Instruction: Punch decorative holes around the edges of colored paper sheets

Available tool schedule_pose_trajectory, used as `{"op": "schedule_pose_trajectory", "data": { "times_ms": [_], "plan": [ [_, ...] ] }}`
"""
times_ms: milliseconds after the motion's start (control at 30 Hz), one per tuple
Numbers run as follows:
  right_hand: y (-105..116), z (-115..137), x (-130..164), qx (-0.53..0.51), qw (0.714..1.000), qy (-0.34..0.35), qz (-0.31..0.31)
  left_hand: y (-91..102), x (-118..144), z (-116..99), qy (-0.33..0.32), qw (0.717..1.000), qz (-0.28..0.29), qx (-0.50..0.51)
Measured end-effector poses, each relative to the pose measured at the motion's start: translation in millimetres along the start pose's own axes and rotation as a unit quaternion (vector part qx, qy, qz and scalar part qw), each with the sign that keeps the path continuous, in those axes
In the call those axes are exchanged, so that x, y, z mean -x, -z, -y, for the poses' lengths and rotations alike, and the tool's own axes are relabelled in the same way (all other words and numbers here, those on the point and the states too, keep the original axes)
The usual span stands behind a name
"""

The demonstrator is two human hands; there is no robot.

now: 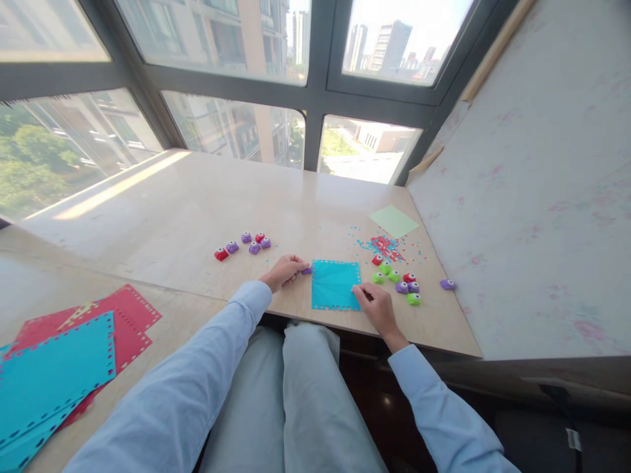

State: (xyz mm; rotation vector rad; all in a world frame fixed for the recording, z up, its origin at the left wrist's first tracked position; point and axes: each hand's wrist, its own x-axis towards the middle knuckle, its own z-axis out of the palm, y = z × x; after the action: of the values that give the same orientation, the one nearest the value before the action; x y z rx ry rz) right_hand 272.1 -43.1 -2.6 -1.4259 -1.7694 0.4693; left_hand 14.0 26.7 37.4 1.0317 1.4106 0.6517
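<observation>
A square sheet of blue paper (335, 284) with holes along its edges lies at the table's front edge. My left hand (284, 270) is closed on a small purple hole punch (307, 270), which sits at the paper's left edge; whether it bites into the paper I cannot tell. On the opposite side, my right hand (378, 306) pinches the right edge of the sheet between thumb and fingers. Several green, red and purple punches with eye-like tops, among them a green punch (414, 299), stand just right of that hand.
Red and blue paper bits (385, 247) are scattered at the right, near a pale green sheet (394, 221). More punches (254, 247) stand left of centre. Punched blue sheets (59, 374) and red sheets (133, 309) overlap at far left. A patterned wall (532, 197) bounds the right side; windows rise behind.
</observation>
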Motion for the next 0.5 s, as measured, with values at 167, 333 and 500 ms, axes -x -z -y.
{"op": "schedule_pose_trajectory", "data": {
  "times_ms": [167,333,500],
  "plan": [
    [1,1,0,0.0,1.0,-0.006,0.007,-0.6,2,2,-0.019,0.999,-0.028,0.011],
    [0,0,0,-0.007,1.0,-0.013,0.011,-3.5,2,7,-0.052,0.998,-0.027,-0.002],
    [0,0,-1,-0.011,1.0,-0.017,0.019,-11.4,-2,18,-0.083,0.987,-0.106,-0.086]
  ]
}}
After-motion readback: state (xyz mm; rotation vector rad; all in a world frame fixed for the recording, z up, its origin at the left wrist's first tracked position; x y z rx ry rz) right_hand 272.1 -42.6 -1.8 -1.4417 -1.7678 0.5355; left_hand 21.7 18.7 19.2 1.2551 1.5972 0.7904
